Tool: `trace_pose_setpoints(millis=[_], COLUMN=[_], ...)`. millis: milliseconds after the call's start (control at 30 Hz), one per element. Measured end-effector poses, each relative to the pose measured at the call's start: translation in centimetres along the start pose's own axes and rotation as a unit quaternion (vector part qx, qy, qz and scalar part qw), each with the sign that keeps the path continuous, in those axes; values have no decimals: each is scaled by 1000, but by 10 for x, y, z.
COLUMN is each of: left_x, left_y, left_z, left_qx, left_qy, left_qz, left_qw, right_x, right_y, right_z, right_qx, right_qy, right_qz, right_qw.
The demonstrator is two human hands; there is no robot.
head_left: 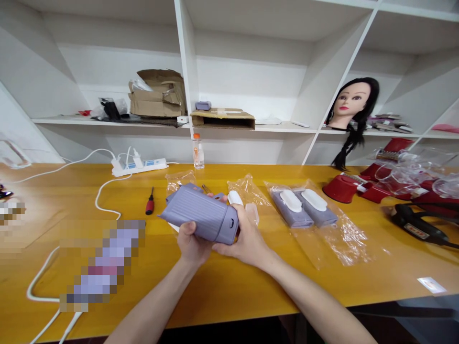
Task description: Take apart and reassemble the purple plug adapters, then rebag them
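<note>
Yellow surface (229,286) under white shelves (107,122), purple case (201,217) lifted just right of the screwdriver (149,203), clamped underneath in left hand (191,246) grip and endwise in right hand (247,239) grip, tilted seemingly for viewing.

A small clear bottle (198,151) with an orange cap stands at the back of the yellow table (229,286). Just left of the bottle lies a white power strip (139,166) with plugs in it. Further left and nearer the front is a red-handled screwdriver (149,202). Right of the bottle, two bagged purple units (303,211) with white caps lie side by side. Far right of the bottle, a mannequin head (352,102) with long black hair stands on the shelf. Directly above the bottle sits a flat cardboard box (223,119), and above-left of it a torn carton (158,95).
</note>
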State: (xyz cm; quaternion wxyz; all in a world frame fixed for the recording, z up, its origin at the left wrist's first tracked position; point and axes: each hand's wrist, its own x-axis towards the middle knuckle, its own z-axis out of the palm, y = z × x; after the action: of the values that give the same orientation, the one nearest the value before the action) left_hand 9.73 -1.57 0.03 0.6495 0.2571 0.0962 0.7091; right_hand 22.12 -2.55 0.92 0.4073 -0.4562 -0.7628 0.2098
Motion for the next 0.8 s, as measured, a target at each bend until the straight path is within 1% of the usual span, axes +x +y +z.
trace_pose_setpoints(millis=[100, 167, 300, 367, 567, 733, 800], left_x=[5, 11, 22, 24, 20, 18, 18], left_y=[4, 10, 23, 26, 21, 17, 16], left_z=[-1, -2, -5, -7, -6, -4, -4], left_qx=[12, 20, 16, 17, 7, 12, 17], left_qy=[-19, -24, 1, 11, 11, 11, 37], left_qz=[-6, 4, 43, 47, 20, 10, -1], left_qw=[1000, 1000, 999, 999, 1000, 1000, 999], right_x=[1, 1, 1, 1, 2, 3, 2], right_y=[0, 2, 5, 5, 6, 9, 8], right_z=[3, 7, 11, 11, 10, 12, 13], right_qx=[12, 20, 0, 4, 42, 31, 20], right_qy=[1, 5, 52, 66, 21, 27, 29], right_qz=[2, -1, -10, -5, 0, -11, -4], right_qw=[1000, 1000, 999, 998, 999, 999, 999])
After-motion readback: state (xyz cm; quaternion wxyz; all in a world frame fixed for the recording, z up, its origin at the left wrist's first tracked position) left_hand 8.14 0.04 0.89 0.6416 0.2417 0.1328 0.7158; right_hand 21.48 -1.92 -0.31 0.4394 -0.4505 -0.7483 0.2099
